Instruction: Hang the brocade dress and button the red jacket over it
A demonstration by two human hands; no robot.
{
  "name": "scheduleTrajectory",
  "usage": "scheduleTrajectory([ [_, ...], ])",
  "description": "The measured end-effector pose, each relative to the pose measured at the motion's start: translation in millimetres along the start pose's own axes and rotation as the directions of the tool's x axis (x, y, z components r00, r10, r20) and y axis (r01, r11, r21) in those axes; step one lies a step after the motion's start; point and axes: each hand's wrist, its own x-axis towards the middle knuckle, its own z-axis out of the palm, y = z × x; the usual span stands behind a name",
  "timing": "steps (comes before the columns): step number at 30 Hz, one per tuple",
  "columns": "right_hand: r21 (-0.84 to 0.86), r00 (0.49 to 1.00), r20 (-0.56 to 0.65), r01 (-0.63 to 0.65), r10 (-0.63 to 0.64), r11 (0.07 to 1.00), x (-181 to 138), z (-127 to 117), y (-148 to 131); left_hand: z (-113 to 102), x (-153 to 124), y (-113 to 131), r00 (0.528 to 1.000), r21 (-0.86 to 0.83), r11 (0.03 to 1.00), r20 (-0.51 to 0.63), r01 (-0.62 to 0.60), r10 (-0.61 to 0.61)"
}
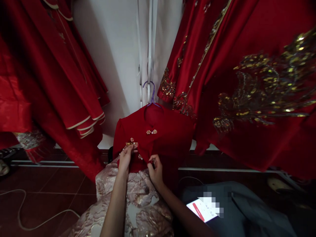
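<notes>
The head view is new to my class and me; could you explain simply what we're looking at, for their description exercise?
There is no machine: the camera sits on a person's head, looking forward and down at their own bare hands. A red top hangs upright from a purple hanger. The left hand has its fingers at a gold, pearly ornament on the top; whether it grips it is unclear. The right hand pinches the red cloth. Below lies pale patterned fabric. More red clothes hang on both sides, and a lit screen shows at lower right.
</notes>
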Motion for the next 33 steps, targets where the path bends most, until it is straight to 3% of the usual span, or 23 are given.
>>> scheduleTrajectory([
  [4,0.01,1.0,0.022,-0.021,0.021,1.0,0.6,1.0,0.0,5.6,13.5,3.5,0.989,-0.239,0.96,0.024,0.146,-0.145],
  [10,0.01,0.999,0.029,-0.014,0.013,1.0,1.3,0.8,-3.0,9.0,10.9,4.5,0.978,-0.355,0.914,0.001,0.195,-0.209],
  [13,0.001,0.999,0.03,-0.017,0.017,1.0,1.5,0.8,-3.8,10.8,11.8,3.4,0.984,-0.333,0.929,-0.018,0.16,-0.176],
  [19,0.003,0.999,0.031,-0.024,0.024,1.0,2.0,1.3,-4.4,16.0,10.7,1.8,0.978,-0.143,0.989,-0.194,0.046,-0.074],
  [21,0.004,0.999,0.032,-0.022,0.022,1.0,2.0,1.2,-4.3,19.2,7.6,3.3,0.987,-0.085,0.992,-0.126,0.092,-0.103],
  [23,0.0,0.999,0.034,-0.027,0.027,1.0,1.9,1.1,-3.9,25.9,4.7,7.3,0.992,0.008,0.993,0.028,0.121,-0.121],
  [25,-0.007,0.999,0.034,-0.042,0.042,0.999,1.6,1.1,-3.3,36.8,3.6,14.4,0.983,0.137,0.99,0.176,0.024,-0.048],
  [28,-0.01,0.997,0.031,-0.064,0.064,0.998,1.1,1.1,-2.5,57.0,6.0,29.9,0.934,0.302,0.903,0.279,-0.305,0.222],
  [31,-0.01,0.997,0.039,-0.062,0.062,0.998,1.2,0.6,-2.3,71.9,9.5,45.2,0.846,0.501,0.682,0.32,-0.533,0.426],
  [33,-0.01,0.997,0.043,-0.056,0.057,0.998,1.9,0.2,-2.5,76.8,11.2,52.3,0.804,0.638,0.5,0.379,-0.586,0.458],
])
